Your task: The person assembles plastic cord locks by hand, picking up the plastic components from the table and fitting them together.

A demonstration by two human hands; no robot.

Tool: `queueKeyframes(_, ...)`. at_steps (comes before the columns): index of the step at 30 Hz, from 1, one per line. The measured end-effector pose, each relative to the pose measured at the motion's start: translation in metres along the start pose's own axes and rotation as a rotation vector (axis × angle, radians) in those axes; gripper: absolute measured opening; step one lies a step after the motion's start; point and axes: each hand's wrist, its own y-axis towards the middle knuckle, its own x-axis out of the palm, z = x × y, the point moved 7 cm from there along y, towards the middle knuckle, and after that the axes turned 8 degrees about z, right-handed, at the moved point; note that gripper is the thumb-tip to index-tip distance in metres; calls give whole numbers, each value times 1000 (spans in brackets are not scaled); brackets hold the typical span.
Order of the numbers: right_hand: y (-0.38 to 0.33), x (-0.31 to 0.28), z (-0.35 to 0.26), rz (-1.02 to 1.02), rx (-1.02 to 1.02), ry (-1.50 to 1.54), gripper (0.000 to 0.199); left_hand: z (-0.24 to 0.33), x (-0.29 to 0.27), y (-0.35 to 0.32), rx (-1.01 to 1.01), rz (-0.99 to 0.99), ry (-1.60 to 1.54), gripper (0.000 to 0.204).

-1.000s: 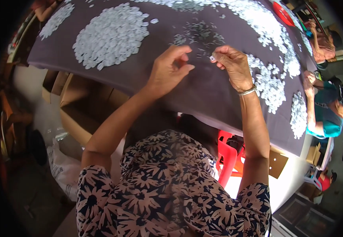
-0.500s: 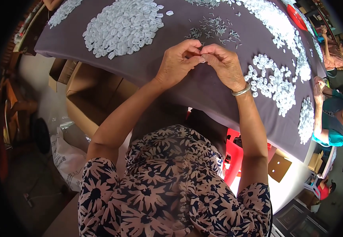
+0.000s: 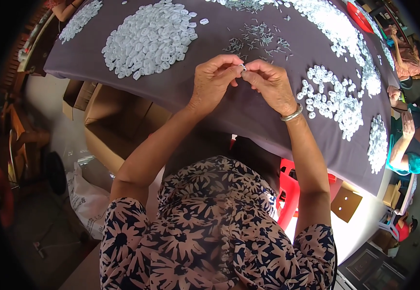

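My left hand (image 3: 212,82) and my right hand (image 3: 271,86) meet above the near part of the dark tablecloth, fingertips together. Pinched between them is a small white plastic piece (image 3: 243,67), mostly covered by the fingers. Whether a metal pin is in it too, I cannot tell. Just beyond my fingertips lie scattered small grey metal pins (image 3: 258,37). To the left is a big heap of flat white oval plastic pieces (image 3: 147,41). Beside my right hand, a looser group of small white plastic pieces (image 3: 333,99) is spread out.
More white pieces (image 3: 331,26) run along the far right, near a red tray (image 3: 360,17). A cardboard box (image 3: 118,121) stands below the table's left edge. Under the table is a red plastic stool (image 3: 287,193). A person in teal (image 3: 408,145) sits at the right side.
My hands have shifted slightly lower in view and stay together; the white piece now shows between the fingertips. The person in teal at the right has moved their hands.
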Motion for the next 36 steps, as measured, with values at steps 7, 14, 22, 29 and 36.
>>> queueKeyframes(7,1,-2,-1,17,-23,16,8,5,5,-3,49,-37,45,13)
queueKeyframes(14,1,-2,0,36,-93,-94,10,5,5,-3,10,-62,103,12)
queueKeyframes(22,-1,1,-8,34,-200,-153,9,1,1,-1,-20,-88,68,10)
queueKeyframes(29,-3,1,-9,15,-238,-176,7,4,1,-2,-55,-95,113,23)
queueKeyframes(36,-4,3,-8,7,-203,-219,5,6,-4,2,-30,-144,223,29)
